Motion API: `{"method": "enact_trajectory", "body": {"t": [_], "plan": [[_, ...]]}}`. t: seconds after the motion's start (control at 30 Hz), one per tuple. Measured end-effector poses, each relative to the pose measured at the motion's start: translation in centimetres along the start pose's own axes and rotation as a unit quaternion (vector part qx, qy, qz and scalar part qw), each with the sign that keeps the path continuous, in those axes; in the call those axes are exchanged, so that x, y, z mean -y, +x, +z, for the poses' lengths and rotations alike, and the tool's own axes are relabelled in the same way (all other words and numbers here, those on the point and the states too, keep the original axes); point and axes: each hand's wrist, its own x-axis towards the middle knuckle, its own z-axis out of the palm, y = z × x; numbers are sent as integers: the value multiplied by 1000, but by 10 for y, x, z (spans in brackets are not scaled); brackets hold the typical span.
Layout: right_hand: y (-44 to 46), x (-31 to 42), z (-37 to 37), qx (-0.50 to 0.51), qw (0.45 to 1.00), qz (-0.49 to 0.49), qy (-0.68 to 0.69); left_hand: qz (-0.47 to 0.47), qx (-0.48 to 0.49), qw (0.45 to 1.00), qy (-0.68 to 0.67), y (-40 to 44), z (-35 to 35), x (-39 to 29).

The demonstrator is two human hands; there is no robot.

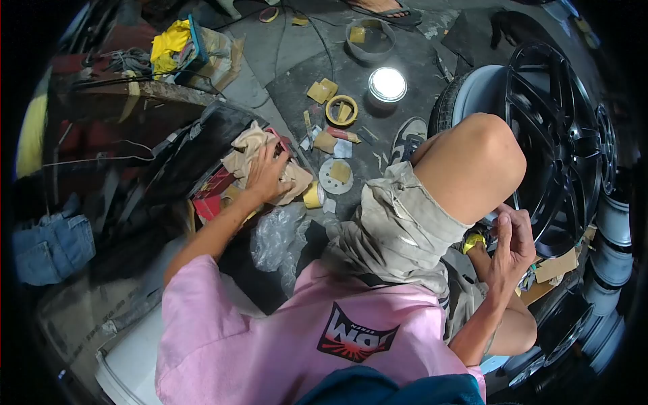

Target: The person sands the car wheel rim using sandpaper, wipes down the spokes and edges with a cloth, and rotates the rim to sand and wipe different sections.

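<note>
My left hand [268,172] rests on a crumpled piece of tan paper or cloth [244,154], its fingers spread over it, on top of a red box [214,183]. Beside that box are a yellow roll [314,195] and a round sanding disc with holes [329,183]. My right hand [515,236] is raised near my bent knee, just in front of a black wheel rim [560,155]. Its fingers are curled together, and whatever may be between them is too small to make out.
A ring of yellow tape [341,111], sandpaper pieces [322,90], a shiny-lidded can [387,86] and a grey bowl [370,40] stand ahead on the floor. Clear plastic [277,236] lies near my lap. Stacked rims [613,216] are at the right. Another person's foot [385,7] shows at the top.
</note>
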Motion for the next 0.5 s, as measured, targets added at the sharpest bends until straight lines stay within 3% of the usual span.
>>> {"method": "enact_trajectory", "body": {"t": [0.1, 0.17, 0.23, 0.43, 0.5], "plan": [[5, -1, -7, -9, 999, -23, -22, -56, -31, 992, -111, -24, 23, 10], [2, -1, -20, -28, 997, -32, -64, -62, -50, 994, -79, -42, 41, 25], [1, -1, -30, -41, 998, -25, -51, -180, 77, 980, -37, -57, 47, 44], [-1, -10, -58, -105, 992, -33, -59, -391, 243, 884, 79, -137, 56, 157], [-2, -11, -58, -107, 992, -28, -52, -352, 415, 828, 136, -148, 8, 152]]}}
